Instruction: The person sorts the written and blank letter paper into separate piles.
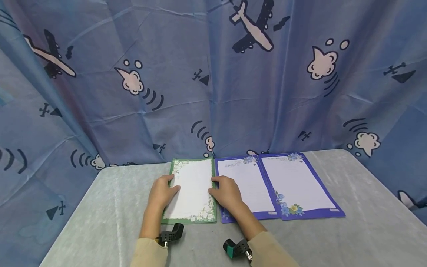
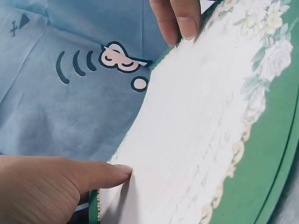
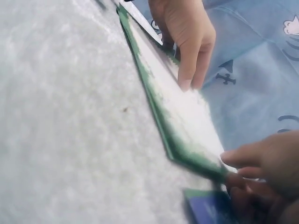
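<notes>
A stack of green-bordered floral letter paper point(image 1: 193, 189) lies near the middle of the table, slightly bowed in the left wrist view. My left hand point(image 1: 162, 193) holds its left edge, the thumb lying on the top sheet. Across from it, my right hand point(image 1: 227, 192) grips the right edge; in the right wrist view its thumb point(image 3: 238, 156) is on top and other fingers curl at the edge. Layered green edges point(image 3: 161, 126) show along the near side. Beside the right hand lies a blue-bordered sheet point(image 1: 248, 185), partly covered by that hand and forearm.
Another blue-bordered sheet point(image 1: 300, 185) with blue and yellow flowers lies further right, against the first. All the paper rests on a pale, plush-covered table point(image 1: 110, 215). A blue curtain point(image 1: 173, 81) printed with planes hangs right behind the table's far edge.
</notes>
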A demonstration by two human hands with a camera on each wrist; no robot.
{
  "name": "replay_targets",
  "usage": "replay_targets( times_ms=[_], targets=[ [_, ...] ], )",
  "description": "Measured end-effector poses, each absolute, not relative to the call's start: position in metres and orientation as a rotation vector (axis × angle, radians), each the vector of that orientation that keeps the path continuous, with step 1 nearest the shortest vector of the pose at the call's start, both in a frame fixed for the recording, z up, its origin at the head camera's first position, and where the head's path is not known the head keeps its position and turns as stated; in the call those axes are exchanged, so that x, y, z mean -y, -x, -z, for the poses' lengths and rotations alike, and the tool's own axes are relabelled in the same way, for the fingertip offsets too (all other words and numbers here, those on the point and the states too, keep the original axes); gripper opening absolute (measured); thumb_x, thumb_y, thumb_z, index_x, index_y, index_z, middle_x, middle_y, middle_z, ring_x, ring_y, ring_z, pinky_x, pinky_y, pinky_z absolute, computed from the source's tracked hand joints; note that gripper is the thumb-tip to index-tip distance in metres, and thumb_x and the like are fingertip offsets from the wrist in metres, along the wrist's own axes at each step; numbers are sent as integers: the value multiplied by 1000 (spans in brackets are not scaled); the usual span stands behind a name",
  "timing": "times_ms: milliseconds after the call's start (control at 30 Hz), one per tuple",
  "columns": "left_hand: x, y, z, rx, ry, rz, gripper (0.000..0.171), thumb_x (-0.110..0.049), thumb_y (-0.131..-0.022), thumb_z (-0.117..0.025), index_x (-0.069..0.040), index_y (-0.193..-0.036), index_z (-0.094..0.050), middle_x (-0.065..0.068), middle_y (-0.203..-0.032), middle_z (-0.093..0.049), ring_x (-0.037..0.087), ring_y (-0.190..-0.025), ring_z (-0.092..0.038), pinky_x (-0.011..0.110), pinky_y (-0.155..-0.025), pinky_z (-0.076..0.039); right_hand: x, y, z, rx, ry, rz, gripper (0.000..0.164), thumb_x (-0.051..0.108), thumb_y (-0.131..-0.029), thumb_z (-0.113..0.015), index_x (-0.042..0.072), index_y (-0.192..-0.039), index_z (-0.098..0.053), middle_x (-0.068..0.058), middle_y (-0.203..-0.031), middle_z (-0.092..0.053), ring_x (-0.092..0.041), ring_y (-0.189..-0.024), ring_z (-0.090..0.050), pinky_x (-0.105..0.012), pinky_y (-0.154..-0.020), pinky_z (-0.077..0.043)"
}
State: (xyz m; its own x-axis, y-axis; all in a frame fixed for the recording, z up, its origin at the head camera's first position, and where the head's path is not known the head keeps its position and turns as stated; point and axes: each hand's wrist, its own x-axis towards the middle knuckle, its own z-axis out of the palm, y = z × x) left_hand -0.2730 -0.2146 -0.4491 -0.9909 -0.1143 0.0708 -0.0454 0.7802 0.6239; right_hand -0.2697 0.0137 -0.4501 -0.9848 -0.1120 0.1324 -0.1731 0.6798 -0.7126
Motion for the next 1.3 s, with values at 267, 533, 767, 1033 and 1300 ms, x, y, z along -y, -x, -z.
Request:
replay_targets(
  times_ms=[267,533,767,1033,1300],
  targets=[
    [214,274,449,2862,-160,943,55,-16,-89,-74,5,-137,-59,25,-142,-58,46,-136,-50,56,-111,-43,-12,268,447,2832,-237,-1168,38,15,-86,-77,3,-122,-72,-17,-122,-73,-36,-119,-66,-50,-95,-55],
    [214,274,443,2891,-196,1041,53,-12,-91,-70,7,-138,-56,28,-144,-56,47,-137,-49,58,-110,-43,-11,269,447,2818,-230,-1253,33,14,-89,-74,2,-119,-73,-18,-121,-73,-36,-117,-67,-50,-94,-55],
    [210,272,437,2911,-224,986,53,-16,-92,-68,5,-139,-57,27,-144,-56,48,-135,-50,59,-108,-44,-13,268,444,2796,-262,-1302,34,18,-91,-73,2,-121,-72,-18,-123,-72,-38,-119,-65,-51,-94,-55],
    [188,266,414,2895,-141,790,46,-23,-94,-69,2,-131,-65,26,-129,-65,47,-117,-62,58,-96,-50,-29,275,430,2726,-240,-1482,32,19,-95,-69,3,-123,-71,-15,-103,-77,-18,-61,-69,-26,-58,-49],
    [139,266,415,2802,119,1053,30,-20,-94,-70,-9,-122,-73,9,-112,-77,23,-92,-73,41,-77,-57,-51,280,411,2680,-319,-1446,27,21,-96,-68,3,-117,-74,-13,-108,-77,-19,-70,-73,-27,-59,-53]
  ],
)
